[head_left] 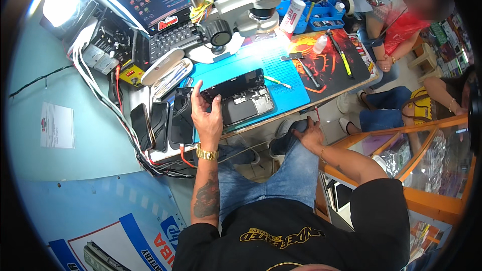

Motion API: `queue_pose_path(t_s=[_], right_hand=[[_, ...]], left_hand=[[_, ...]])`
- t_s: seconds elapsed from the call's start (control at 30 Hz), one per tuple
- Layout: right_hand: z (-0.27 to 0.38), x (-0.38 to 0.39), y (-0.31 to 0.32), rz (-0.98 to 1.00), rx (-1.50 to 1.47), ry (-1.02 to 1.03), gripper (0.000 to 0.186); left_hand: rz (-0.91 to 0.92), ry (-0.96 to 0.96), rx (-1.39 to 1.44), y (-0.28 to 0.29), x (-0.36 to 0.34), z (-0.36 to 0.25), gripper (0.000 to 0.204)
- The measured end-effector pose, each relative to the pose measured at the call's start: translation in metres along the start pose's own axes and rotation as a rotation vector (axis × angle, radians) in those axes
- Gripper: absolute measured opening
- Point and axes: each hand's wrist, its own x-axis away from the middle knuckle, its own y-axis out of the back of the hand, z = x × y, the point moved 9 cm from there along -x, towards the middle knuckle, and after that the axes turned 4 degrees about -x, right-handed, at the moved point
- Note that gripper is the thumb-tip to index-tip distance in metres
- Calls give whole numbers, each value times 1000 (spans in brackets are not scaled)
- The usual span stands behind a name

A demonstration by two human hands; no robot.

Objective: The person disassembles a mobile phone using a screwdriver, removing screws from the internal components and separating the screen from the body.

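An opened smartphone [249, 106] lies at the near edge of the blue work mat [288, 93], its battery and circuit board exposed. Its dark screen panel [235, 84] is raised at an angle over the far side of the body. My left hand [207, 116] pinches the panel's left end between thumb and fingers. My right hand [310, 138] rests on my right knee, fingers curled. A thin reddish stick-like item [317, 113] shows just beyond those fingers; its grip is too small to make out. Right of the phone lies a thin white-and-green tool [277, 82].
Several phones [159, 125] and cables [113, 105] crowd the bench's left side. Beyond the mat stand a microscope [263, 7], a laptop [170, 37] and a blue organiser [324, 17]. A yellow-black tool [343, 57] lies to the right. People [396, 30] are at the right, near a glass cabinet [427, 160].
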Motion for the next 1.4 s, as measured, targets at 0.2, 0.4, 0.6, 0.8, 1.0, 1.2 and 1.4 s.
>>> queue_pose_path(t_s=[0.2, 0.4, 0.6, 0.8, 1.0, 1.2, 1.4], right_hand=[[6, 1, -3, -5, 28, 14, 101], [4, 1, -3, 13, 26, 0, 101], [3, 0, -5, -6, 31, 23, 102], [-2, -3, -12, 4, 58, -2, 100], [-15, 0, -12, -20, 97, 23, 103], [-9, -13, -5, -77, 30, 31, 106], [-15, 14, -3, -107, 7, -1, 101]], left_hand=[[-29, -30, 4, 7, 0, 9, 59], [-6, -32, 31, 0, 1, 0, 59], [22, -26, 59, 0, 0, 5, 59], [-40, -55, -33, 6, 0, 7, 58], [6, -74, 26, 4, 6, 5, 59], [-41, -68, 15, 4, -4, 5, 59], [-32, -138, 76, 7, 3, -8, 58]])
